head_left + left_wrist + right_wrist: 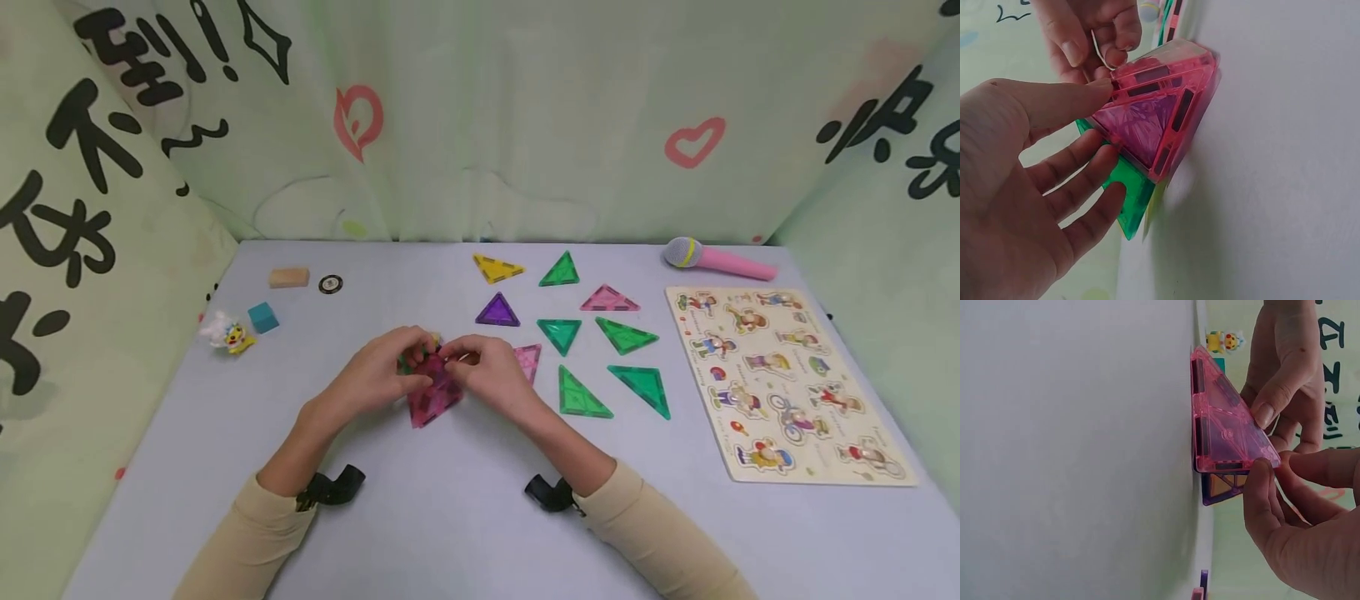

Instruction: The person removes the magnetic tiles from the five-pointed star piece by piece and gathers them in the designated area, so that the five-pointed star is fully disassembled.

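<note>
A small build of translucent magnetic tiles stands on the table between the hands. Its near side is a pink triangular tile (433, 406); a green tile (1132, 194) joins it in the left wrist view, and a purple tile (1219, 490) shows behind it in the right wrist view. My left hand (378, 367) pinches one side, thumb on the pink edge and fingers near the green tile. With thumb and fingertips, my right hand (491, 375) pinches the top corner. Behind the right hand lies another pink tile (528, 360), partly hidden.
Loose triangular tiles lie to the right, among them a purple one (498, 311), a yellow one (497, 268) and a green one (583, 394). Farther right are a wooden puzzle board (806, 450) and a toy microphone (723, 260). At left sit a blue block (263, 317), wooden block (288, 277) and figurine (228, 333).
</note>
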{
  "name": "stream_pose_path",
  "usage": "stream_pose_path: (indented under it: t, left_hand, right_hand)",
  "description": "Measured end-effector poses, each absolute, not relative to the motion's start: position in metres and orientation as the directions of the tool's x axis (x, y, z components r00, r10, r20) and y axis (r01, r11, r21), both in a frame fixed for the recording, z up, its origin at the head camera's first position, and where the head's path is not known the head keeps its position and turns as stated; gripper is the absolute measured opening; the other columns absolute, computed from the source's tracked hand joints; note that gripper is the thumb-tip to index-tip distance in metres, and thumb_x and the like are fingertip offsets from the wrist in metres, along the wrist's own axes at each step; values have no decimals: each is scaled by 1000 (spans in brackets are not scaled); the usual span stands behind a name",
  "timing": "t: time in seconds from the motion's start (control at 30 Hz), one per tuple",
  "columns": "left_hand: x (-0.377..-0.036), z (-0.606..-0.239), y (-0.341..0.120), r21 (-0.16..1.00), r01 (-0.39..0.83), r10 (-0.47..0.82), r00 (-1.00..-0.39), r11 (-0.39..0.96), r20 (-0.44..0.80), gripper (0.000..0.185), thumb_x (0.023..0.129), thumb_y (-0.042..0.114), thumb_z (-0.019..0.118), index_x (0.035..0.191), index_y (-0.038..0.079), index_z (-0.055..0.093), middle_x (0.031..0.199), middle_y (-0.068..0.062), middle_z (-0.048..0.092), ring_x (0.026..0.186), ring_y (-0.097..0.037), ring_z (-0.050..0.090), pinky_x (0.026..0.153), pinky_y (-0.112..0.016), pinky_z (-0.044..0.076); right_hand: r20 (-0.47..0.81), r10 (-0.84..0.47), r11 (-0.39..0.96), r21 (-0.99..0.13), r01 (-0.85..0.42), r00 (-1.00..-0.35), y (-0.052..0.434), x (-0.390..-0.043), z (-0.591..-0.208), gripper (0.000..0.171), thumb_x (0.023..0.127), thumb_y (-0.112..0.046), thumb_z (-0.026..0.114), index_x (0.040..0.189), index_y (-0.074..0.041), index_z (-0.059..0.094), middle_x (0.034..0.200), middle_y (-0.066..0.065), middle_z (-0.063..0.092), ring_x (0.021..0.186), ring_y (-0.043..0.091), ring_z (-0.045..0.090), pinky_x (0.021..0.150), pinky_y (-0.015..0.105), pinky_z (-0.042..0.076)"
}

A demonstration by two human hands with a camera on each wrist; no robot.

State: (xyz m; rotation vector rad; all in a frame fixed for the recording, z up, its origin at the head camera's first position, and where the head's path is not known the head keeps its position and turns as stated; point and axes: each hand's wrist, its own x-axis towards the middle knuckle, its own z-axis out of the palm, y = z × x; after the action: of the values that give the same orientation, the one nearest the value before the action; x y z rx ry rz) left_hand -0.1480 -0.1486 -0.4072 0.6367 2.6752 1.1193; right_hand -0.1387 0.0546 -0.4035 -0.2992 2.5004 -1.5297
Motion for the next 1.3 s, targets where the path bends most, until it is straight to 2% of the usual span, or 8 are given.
stream_pose_path:
  t: [0.2, 0.4, 0.57, 0.7, 0.8, 1.03, 1.3]
  left_hand:
    - [-149, -412, -151, 729, 341, 466, -884, 593, 34, 34, 84, 5, 77, 111, 17, 60, 104, -1, 61, 96, -17, 57, 85, -36, 49]
    - [-150, -415, -150, 734, 351, 477, -878, 581, 42, 33, 85, 6, 77, 111, 18, 59, 106, 1, 61, 97, -16, 56, 86, -36, 49]
    - [-150, -416, -149, 737, 346, 471, -881, 580, 43, 31, 85, 7, 78, 107, 17, 58, 102, 1, 60, 95, -17, 56, 84, -37, 49]
    - [-150, -416, -148, 733, 361, 472, -879, 576, 63, 26, 85, 6, 78, 101, 16, 60, 101, 0, 60, 95, -17, 56, 85, -38, 49]
    - [-150, -416, -148, 734, 360, 463, -883, 576, 69, 25, 85, 7, 77, 101, 16, 61, 103, 0, 60, 96, -18, 56, 86, -38, 49]
    - [-151, -416, -147, 748, 321, 452, -891, 581, 31, 30, 86, 6, 76, 111, 14, 61, 108, -2, 63, 99, -19, 57, 88, -36, 50]
    - [-153, -417, -147, 732, 350, 459, -887, 585, 57, 28, 87, 9, 76, 111, 14, 63, 107, -1, 63, 99, -18, 57, 89, -36, 49]
  right_hand:
    - [-137, -284, 346, -938, 32, -949, 54, -133, -405, 21, 92, -12, 65, 111, -8, 73, 107, 7, 71, 86, 15, 65, 73, 25, 53]
    - [-179, -287, 267, -959, 100, -941, 54, -133, -406, 20, 92, -9, 64, 111, -4, 71, 104, 11, 69, 84, 21, 68, 80, 34, 58]
    - [-185, -292, 303, -949, 93, -938, 54, -133, -408, 19, 90, -10, 65, 108, -8, 68, 99, 8, 66, 82, 18, 64, 74, 29, 54]
    - [-175, -297, 369, -928, 56, -939, 54, -135, -410, 21, 89, -15, 69, 109, -11, 63, 101, 7, 62, 78, 17, 59, 66, 27, 48]
    - [-201, -311, 392, -917, 68, -929, 53, -141, -412, 25, 90, -18, 70, 111, -11, 59, 102, 6, 62, 75, 16, 58, 64, 26, 49]
    - [-312, -417, 307, -933, 190, -854, 55, -154, -425, 13, 92, -14, 68, 99, -3, 66, 76, 3, 61, 67, 14, 53, 60, 25, 47]
    - [-265, -425, 270, -950, 159, -866, 57, -155, -427, 9, 93, -11, 66, 90, -3, 67, 70, 3, 58, 64, 16, 51, 58, 26, 44]
